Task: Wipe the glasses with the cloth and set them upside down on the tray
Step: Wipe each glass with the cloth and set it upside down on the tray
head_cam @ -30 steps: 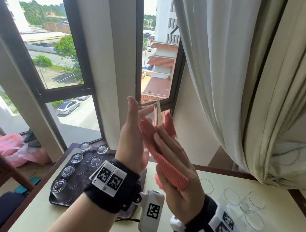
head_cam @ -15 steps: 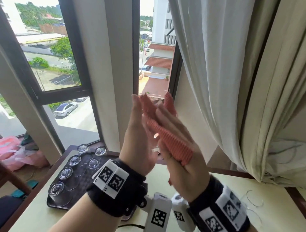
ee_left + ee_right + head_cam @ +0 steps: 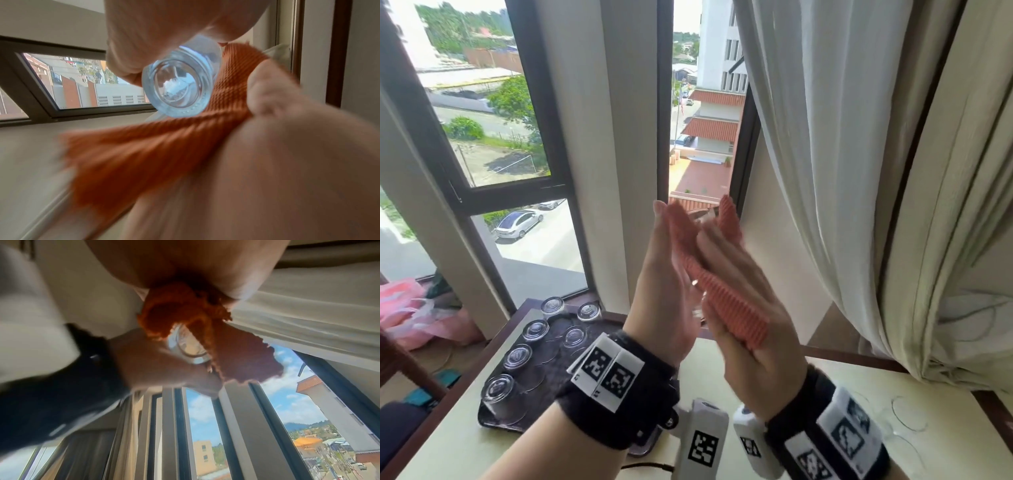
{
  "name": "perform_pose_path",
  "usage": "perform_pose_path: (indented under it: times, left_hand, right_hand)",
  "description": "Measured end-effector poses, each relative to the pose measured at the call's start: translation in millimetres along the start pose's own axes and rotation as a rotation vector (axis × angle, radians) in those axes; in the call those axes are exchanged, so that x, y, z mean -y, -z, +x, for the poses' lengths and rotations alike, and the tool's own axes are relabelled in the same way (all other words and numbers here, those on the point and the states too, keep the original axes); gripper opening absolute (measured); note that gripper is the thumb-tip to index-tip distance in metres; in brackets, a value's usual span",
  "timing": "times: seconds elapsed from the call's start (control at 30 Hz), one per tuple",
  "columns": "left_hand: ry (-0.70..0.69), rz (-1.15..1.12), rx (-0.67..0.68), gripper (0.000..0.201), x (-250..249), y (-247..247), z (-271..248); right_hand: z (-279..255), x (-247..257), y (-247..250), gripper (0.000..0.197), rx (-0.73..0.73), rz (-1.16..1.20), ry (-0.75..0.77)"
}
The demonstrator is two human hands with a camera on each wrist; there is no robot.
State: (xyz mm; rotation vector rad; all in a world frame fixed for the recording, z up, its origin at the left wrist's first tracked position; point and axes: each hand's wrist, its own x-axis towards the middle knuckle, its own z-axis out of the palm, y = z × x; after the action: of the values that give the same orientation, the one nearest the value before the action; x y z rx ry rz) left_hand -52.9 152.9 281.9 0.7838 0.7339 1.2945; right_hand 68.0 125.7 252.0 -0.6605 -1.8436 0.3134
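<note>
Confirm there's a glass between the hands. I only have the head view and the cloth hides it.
Observer: Yes. The left wrist view shows a clear glass with its thick base toward the camera, held by the left hand.
Operator: Is the cloth touching it?
Observer: Yes. The orange cloth lies against the glass's side, and the right hand pinches it with the thumb.
Operator: Is the glass fully wrapped?
Observer: No. In the right wrist view the cloth covers only part of it, and a stretch of the glass wall shows bare below the cloth.
</note>
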Motion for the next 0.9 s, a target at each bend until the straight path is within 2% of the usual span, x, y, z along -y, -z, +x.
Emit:
perform_pose_path:
  times: [0.1, 0.2, 0.3, 0.37, 0.43, 0.5, 0.53, 0.6, 0.67, 0.77, 0.9]
  left_hand:
    - [0.010, 0.018, -0.071, 0.098, -8.6, 10.3, -1.3]
    - [-0.046, 0.028, -0.134, 0.092, -6.6, 13.1, -2.4]
    - [-0.068, 0.009, -0.172, 0.088, -0.8, 5.1, -2.2]
    - [-0.060, 0.017, -0.121, 0.090, 3.4, 1.3, -2.1]
    - [-0.080, 0.026, -0.068, 0.089, 4.6, 0.1, -2.5]
    - [-0.090, 0.005, -0.029, 0.080, 2.0, 2.3, -3.1]
    - [-0.078, -0.034, -0.025, 0.079, 0.1, 5.1, -3.1]
    - [-0.063, -0.078, -0.085, 0.090, -6.6, 7.8, -5.5]
    - [-0.091, -0.016, -0.176, 0.087, -11.6, 9.8, -6.1]
    - [-0.135, 0.063, -0.234, 0.077, -12.3, 12.2, -3.4]
    - [-0.048, 0.063, -0.147, 0.094, -6.0, 3.7, -2.0]
  right_hand:
    - [-35.5, -6.8, -7.6, 0.049, 0.034, -0.011, -0.010]
    - [-45.3, -14.4, -5.3, 0.052, -0.017, 0.115, -0.157]
    - [-23.1, -12.7, 2.6, 0.054, -0.040, 0.143, -0.327]
    - [-3.7, -7.0, 6.5, 0.054, -0.054, 0.123, -0.317]
    - [9.2, -2.7, 6.3, 0.054, -0.069, 0.084, -0.226]
    - [8.4, -0.9, 2.4, 0.052, -0.033, 0.049, -0.120]
    - [2.3, -0.8, 0.0, 0.051, -0.005, 0.032, -0.071]
    - [-17.4, -2.4, -4.0, 0.051, 0.033, -0.010, -0.002]
    - [-36.0, -4.1, -5.7, 0.051, 0.045, 0.002, -0.023]
    - [-37.2, -4.7, -4.4, 0.055, 0.023, 0.135, -0.152]
    - [4.5, 0.6, 8.4, 0.049, -0.044, 0.118, -0.272]
